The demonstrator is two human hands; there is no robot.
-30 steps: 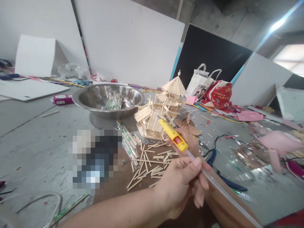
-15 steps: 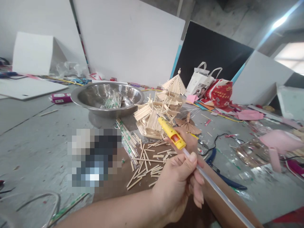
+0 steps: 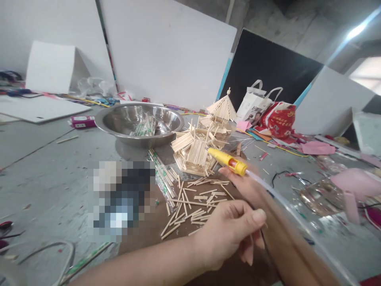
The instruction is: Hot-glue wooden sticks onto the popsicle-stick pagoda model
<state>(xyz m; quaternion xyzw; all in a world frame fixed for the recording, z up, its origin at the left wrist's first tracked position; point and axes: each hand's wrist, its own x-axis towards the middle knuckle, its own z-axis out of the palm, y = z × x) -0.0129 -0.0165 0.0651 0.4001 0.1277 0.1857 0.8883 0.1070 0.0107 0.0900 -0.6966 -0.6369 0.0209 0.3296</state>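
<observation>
My right hand (image 3: 251,190) grips a yellow glue gun (image 3: 228,161) whose nozzle points left at a small house model made of wooden sticks (image 3: 198,149). A clear glue stick (image 3: 269,188) trails from the gun's back toward the lower right. My left hand (image 3: 229,234) hovers below the gun with its fingers curled and the thumb resting on them. It holds nothing and is clear of the glue stick. Loose cut sticks (image 3: 193,202) lie on a brown card (image 3: 143,238) under both hands.
A steel bowl (image 3: 119,133) holding wrapped chopsticks stands behind the model, with more wrapped chopsticks (image 3: 162,171) beside it. A white bag (image 3: 253,105), a red bag (image 3: 279,117) and pink paper scraps (image 3: 318,147) lie at the right. White boards lean at the back, and a pixelated patch (image 3: 122,198) covers the left.
My left hand has let go of the glue stick and dropped lower. My right hand has swung the gun flatter and a little to the right.
</observation>
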